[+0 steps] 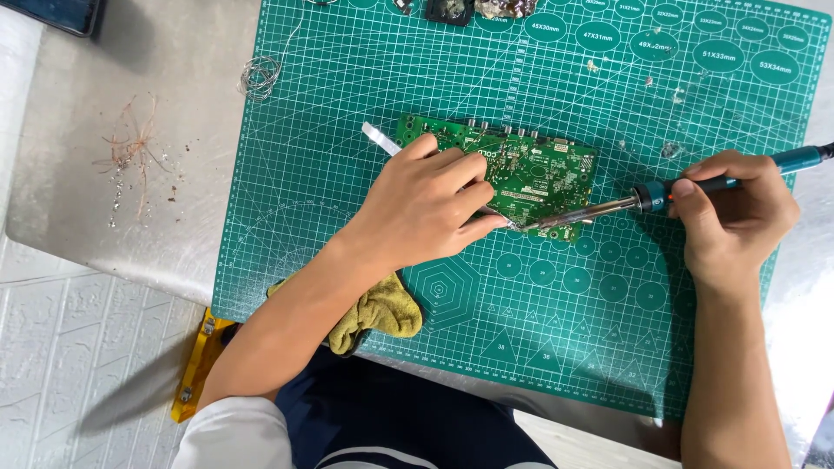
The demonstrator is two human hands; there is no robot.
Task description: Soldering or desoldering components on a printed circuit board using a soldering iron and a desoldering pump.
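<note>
A green circuit board (pixel 539 169) lies flat on the green cutting mat (pixel 347 226). My left hand (pixel 421 204) rests on the board's left part, its fingertips pinching something thin and silvery at the board's front edge. My right hand (pixel 734 217) holds a soldering iron (pixel 695 184) with a blue handle like a pen. Its metal tip reaches left and meets the board's front edge right by my left fingertips. A white flat ribbon cable (pixel 380 139) sticks out from under my left hand at the board's left end.
A yellow cloth (pixel 382 313) lies at the mat's near edge under my left forearm. A coil of thin wire (pixel 259 76) and copper wire scraps (pixel 135 152) sit on the grey table to the left. Small parts lie at the mat's far edge (pixel 452 9).
</note>
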